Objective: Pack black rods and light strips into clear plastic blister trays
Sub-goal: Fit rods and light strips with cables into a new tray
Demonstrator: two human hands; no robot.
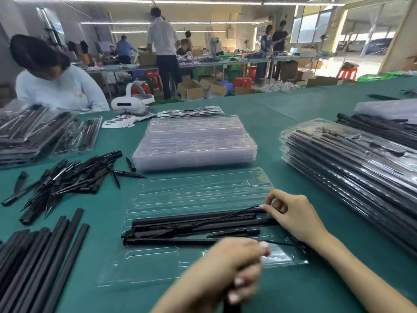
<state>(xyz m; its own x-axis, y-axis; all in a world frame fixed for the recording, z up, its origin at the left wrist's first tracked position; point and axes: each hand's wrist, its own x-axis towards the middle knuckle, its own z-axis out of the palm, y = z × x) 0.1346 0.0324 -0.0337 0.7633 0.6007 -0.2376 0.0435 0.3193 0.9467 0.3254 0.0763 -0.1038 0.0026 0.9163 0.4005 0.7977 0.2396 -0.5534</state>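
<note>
Open blister tray (pixel 203 222) on the green table (pixel 293 114), black rods (pixel 194 224) seated in its middle channels.
Right hand (pixel 291 213) pinches a thin black wire (pixel 225 219) over the rods; left hand (pixel 232 263) grips a dark rod (pixel 232 306). Stacked empty trays (pixel 194 141) lie beyond.

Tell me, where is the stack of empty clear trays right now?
The stack of empty clear trays sits mid-table in the head view, just beyond the open tray being filled, with the pile of black spikes to its left.
</note>
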